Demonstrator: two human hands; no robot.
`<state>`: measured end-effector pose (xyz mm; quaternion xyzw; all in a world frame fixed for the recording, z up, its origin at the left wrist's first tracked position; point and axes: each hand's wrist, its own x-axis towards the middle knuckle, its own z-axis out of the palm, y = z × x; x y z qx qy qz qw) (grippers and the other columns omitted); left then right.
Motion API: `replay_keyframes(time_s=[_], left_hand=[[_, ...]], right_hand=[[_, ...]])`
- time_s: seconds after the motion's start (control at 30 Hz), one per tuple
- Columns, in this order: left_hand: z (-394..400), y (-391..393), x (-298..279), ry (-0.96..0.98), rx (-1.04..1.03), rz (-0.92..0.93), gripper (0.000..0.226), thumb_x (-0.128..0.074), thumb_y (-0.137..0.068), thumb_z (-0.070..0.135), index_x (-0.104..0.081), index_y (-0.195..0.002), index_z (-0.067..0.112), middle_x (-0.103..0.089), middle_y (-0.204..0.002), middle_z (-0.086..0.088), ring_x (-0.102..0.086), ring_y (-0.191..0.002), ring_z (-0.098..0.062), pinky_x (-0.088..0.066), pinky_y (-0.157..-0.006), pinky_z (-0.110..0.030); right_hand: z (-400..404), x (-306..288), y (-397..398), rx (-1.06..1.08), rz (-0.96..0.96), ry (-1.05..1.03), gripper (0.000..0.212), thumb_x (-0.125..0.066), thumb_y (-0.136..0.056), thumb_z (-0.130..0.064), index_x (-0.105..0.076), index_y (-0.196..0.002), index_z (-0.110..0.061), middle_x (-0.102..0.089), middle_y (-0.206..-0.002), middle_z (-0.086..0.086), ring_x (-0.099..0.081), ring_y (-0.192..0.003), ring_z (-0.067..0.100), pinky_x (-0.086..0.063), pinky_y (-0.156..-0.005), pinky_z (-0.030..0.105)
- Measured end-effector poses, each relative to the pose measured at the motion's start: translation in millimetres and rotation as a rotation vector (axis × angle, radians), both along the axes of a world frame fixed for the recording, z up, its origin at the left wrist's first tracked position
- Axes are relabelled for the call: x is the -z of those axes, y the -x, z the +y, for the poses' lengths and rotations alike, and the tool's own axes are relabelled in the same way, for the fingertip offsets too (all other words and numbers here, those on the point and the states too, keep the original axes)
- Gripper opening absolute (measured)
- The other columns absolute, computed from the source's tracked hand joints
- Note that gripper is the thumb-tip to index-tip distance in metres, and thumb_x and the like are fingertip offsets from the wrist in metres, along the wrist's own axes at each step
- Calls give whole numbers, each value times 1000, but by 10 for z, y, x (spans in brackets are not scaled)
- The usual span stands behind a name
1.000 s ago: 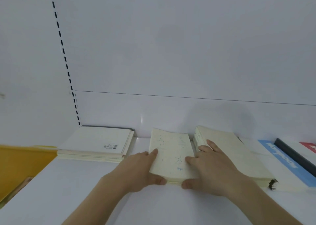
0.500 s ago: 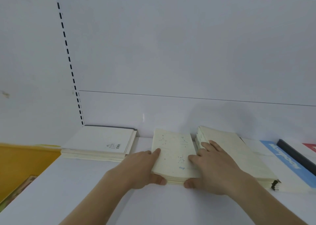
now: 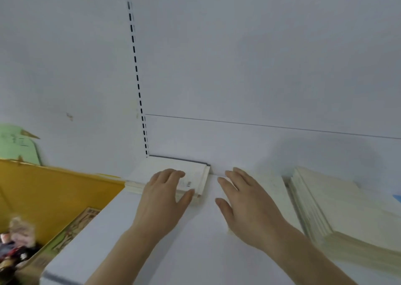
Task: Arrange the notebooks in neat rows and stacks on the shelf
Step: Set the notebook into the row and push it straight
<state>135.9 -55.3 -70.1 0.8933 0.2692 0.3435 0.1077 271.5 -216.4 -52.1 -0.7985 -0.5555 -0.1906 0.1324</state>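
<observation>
At lower left, a yellow bin (image 3: 54, 189) holds blurred small items (image 3: 15, 248). At frame centre, the left hand (image 3: 165, 200) rests flat on a cream notebook stack (image 3: 195, 176) on the white shelf (image 3: 195, 252); the right hand (image 3: 245, 209), fingers spread, hovers beside it.

A white back panel (image 3: 260, 68) is rising at the far side, with a thin horizontal seam (image 3: 271, 126) running across it. A slotted upright strip (image 3: 136, 72) of dark notches is standing at its left edge. To the left, a yellow bin (image 3: 50, 189) is sitting low, holding blurred small items (image 3: 15, 252) and a printed card (image 3: 80, 226). A pale green sign (image 3: 17, 143) is showing behind it.
</observation>
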Motion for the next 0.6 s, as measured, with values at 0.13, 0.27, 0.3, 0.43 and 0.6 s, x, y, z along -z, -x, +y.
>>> replay_keyframes(time_s=[0.13, 0.27, 0.3, 0.43, 0.6], left_hand=[[381, 143, 105, -7, -147, 391, 73, -43, -96, 61, -21, -156, 26, -17, -165, -2, -9, -152, -26, -14, -122, -41], [604, 237, 155, -37, -75, 550, 69, -31, -98, 64, -18, -157, 30, -11, -167, 2, 0, -153, -28, -3, -124, -45], [649, 259, 148, -52, -43, 544, 67, -32, -98, 62, -22, -156, 30, -16, -165, 4, -5, -153, -27, -5, -124, -44], [825, 362, 106, -88, 79, 409, 55, -39, -99, 55, -39, -148, 30, -39, -154, 11, -27, -145, -18, -17, -121, -35], [1005, 466, 133, -92, 241, -22, 44, -45, -97, 41, -56, -135, 21, -58, -136, 6, -45, -135, -19, -31, -116, -34]], right_hand=[[413, 53, 166, -29, 64, 76, 58, -27, -100, -42, -28, -149, -12, -21, -158, 10, -12, -147, 25, -12, -120, 36], [789, 142, 243, 26, 97, 198, 61, -32, -100, -41, -18, -152, -12, -9, -161, 11, -5, -148, 27, -8, -120, 37], [871, 173, 250, 40, 84, 192, 61, -31, -99, -42, -22, -151, -11, -15, -159, 11, -11, -147, 29, -11, -119, 39], [1070, 239, 267, 70, -50, 203, 48, -22, -95, -42, -51, -129, -25, -57, -125, -4, -48, -122, 22, -28, -109, 39], [946, 74, 345, 106, -96, 27, 37, -26, -94, -39, -60, -92, -26, -68, -82, -4, -63, -76, 22, -42, -65, 34]])
